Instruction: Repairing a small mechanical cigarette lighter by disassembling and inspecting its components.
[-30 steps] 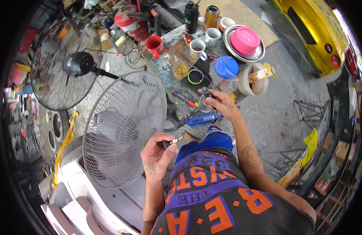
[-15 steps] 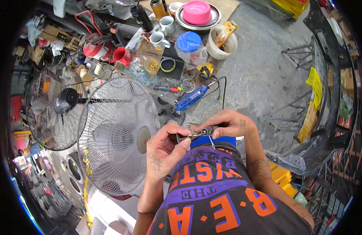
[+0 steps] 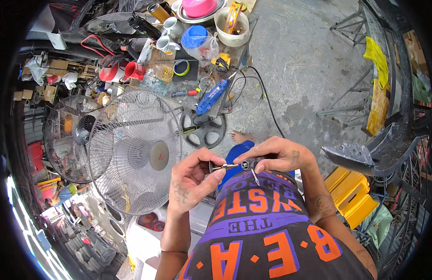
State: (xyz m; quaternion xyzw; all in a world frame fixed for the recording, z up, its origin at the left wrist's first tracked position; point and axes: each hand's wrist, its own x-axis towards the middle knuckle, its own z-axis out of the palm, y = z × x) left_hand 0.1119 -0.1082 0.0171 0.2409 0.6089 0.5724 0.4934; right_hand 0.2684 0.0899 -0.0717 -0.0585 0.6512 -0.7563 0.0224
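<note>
Over my shirt and blue shorts, my left hand (image 3: 192,182) pinches a small brass-coloured bit (image 3: 229,165) with a dark round end piece at its left. My right hand (image 3: 283,157) grips a dark cylindrical tool piece (image 3: 249,164) with a silver socket, and a small silver metal piece (image 3: 255,178) hangs below it. The bit's tip is at or very close to the socket; I cannot tell if it is inside. Beyond my hands lie a blue rotary tool (image 3: 211,97) with black cords and a red-and-black pen-like tool (image 3: 183,93).
A low cluttered table (image 3: 155,55) holds mugs, a blue-lidded container and bowls. Two fans (image 3: 132,182) stand at my left, with a person (image 3: 63,196) farther back. Metal stands (image 3: 346,112), a dark bumper-like part (image 3: 388,140) and yellow plastic steps (image 3: 349,193) are at right.
My right hand has come down from over the table with the dark piece to meet my left hand's bit at my waist. The view has shifted, so the table now appears higher.
</note>
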